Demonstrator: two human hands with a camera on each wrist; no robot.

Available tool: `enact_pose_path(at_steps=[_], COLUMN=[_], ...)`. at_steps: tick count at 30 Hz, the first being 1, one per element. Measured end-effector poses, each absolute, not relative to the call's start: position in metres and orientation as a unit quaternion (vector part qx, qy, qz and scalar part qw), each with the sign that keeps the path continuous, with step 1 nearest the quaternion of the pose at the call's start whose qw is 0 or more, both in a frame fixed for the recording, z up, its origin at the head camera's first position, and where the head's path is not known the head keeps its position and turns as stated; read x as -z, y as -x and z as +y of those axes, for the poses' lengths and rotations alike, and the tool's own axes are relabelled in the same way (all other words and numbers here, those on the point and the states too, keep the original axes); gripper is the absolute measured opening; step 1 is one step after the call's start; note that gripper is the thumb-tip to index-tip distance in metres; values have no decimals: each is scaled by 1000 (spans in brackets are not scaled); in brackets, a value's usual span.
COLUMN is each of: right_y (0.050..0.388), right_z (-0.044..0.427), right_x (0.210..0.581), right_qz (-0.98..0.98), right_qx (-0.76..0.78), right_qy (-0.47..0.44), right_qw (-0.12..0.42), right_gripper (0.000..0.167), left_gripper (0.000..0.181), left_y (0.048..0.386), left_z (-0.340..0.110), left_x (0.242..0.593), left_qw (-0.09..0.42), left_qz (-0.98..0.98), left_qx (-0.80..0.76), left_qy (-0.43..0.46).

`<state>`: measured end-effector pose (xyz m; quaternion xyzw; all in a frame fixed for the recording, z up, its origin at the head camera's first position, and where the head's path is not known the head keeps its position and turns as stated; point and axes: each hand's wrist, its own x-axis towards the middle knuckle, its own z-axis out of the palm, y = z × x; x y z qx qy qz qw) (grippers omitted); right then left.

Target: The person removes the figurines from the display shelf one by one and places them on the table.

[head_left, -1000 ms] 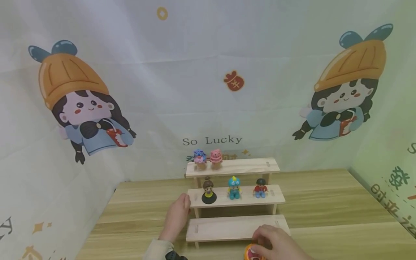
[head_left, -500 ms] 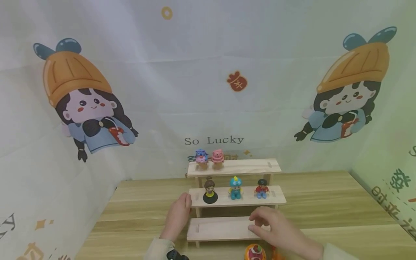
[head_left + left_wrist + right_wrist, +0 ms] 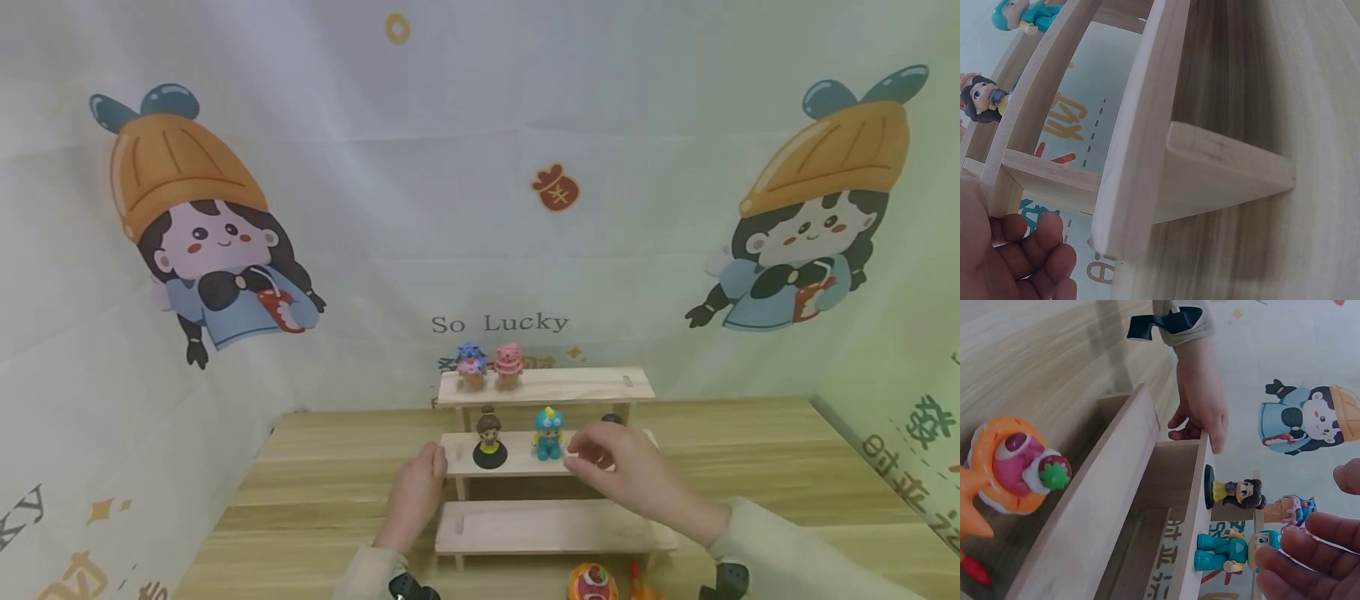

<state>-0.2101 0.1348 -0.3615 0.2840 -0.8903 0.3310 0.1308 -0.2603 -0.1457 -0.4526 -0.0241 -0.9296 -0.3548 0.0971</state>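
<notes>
"Where's the left hand point(image 3: 416, 492)?"

"It's gripping the middle shelf point(image 3: 520, 454) at its end, nine o'clock on the wooden stand point(image 3: 577, 385), likely steadying it. The brown-haired figurine point(image 3: 489, 435) is standing just inside that edge."

"Further right?"

"The teal figurine point(image 3: 549, 437) is standing across a gap. The orange toy point(image 3: 592, 583) is lying at five o'clock, before the bottom shelf point(image 3: 540, 527). At three, the right hand point(image 3: 637, 475) is hovering, loosely bent, holding nothing."

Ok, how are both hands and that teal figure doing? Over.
Left hand holds middle shelf. Right hand beside teal figure, nothing visibly held. Teal figure on middle shelf. Head view: right hand mostly hides black-capped figure.
</notes>
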Motion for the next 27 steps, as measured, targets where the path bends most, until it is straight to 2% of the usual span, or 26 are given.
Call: enact_pose_path(at_steps=[11,19,23,27], right_y=[243,264,273,282], right_z=[130,119,112,104], right_x=[333,321,317,315], right_qz=[-894,-906,-914,-916], right_qx=[-326,-321,-316,-318], right_qy=[-260,-227,-209,-199], right_qw=[165,155,145,144], right_gripper=[6,11,19,35], left_gripper=[28,28,28,28], left_y=[263,261,261,261], left_z=[-145,-145,-146,-145], left_x=[451,453,456,456], left_qw=[96,97,102,104], left_qz=[-927,-924,-925,-925], left_qx=[363,368,365,365], left_qy=[20,24,26,27])
